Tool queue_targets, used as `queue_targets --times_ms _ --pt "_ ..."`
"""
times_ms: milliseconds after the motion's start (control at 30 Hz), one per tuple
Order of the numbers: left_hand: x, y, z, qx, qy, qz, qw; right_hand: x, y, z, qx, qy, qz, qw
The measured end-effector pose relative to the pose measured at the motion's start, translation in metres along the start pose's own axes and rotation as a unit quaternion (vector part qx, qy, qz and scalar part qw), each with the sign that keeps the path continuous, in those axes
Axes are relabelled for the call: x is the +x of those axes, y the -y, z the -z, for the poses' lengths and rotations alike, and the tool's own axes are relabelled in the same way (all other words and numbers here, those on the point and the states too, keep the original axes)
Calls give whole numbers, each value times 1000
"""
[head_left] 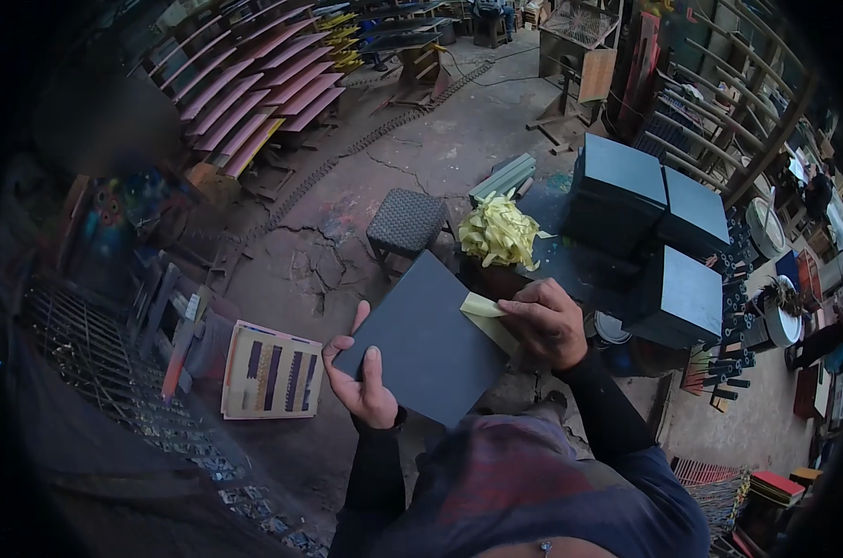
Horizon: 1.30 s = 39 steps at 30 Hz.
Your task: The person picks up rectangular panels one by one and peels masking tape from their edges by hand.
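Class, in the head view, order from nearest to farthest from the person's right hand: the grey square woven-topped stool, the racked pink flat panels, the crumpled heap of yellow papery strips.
1. Heap of yellow strips: ahead and slightly left of the right hand.
2. Woven-topped stool: left of the heap.
3. Pink panels: far back, upper left.

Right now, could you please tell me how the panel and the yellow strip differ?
The panel is dark grey; the strip is pale yellow. The panel is broad, the strip much narrower. The panel looks flat, while the strip bends near the right hand. Both are held: the panel in the left hand, the strip in the right.
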<state>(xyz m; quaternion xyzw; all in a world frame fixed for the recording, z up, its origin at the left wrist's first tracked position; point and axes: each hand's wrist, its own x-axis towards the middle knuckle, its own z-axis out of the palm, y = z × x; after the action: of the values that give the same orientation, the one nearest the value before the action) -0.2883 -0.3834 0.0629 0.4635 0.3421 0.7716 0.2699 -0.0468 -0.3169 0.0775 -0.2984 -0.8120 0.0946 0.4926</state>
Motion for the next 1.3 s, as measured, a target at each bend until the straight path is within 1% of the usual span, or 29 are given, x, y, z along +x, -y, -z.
queue_targets --times_ms 167,233,367,433,533,600,667,800,967,1100,1167,1200,1267,1300 --pt "11 1 11 -6 -24 2 1000 -5 2 8 11 28 -8 1000" --pt "16 1 20 -43 -20 19 999 -8 2 10 12 36 -8 999" --pt "25 0 30 -12 -28 14 999 -12 6 17 18 57 -29 998" --pt "31 -1 35 -39 -63 36 997 -16 4 21 10 73 -43 996" --pt "37 -3 42 -33 -62 45 997 -20 3 23 14 93 -48 994" --pt "40 -4 43 -27 -68 44 996 -22 4 23 24 93 -44 994" --pt "43 -3 46 -22 -73 42 996 -23 6 24 20 106 -69 992" --pt "50 -2 59 -14 -93 29 995 -29 2 27 28 109 -75 991" --pt "58 -4 76 -23 -106 19 994 -35 4 36 31 152 -156 975" --pt "62 -3 88 -22 -129 16 991 -36 4 40 49 165 -175 969" --pt "64 -3 91 -27 -140 16 990 -33 8 39 108 150 -288 940" --pt "64 -2 92 -18 -138 13 990 -34 7 39 109 151 -288 939" --pt "65 -1 94 -9 -137 9 991 -38 3 41 140 184 -345 910" --pt "66 -1 95 -10 -137 7 990 -39 1 42 140 185 -344 910"
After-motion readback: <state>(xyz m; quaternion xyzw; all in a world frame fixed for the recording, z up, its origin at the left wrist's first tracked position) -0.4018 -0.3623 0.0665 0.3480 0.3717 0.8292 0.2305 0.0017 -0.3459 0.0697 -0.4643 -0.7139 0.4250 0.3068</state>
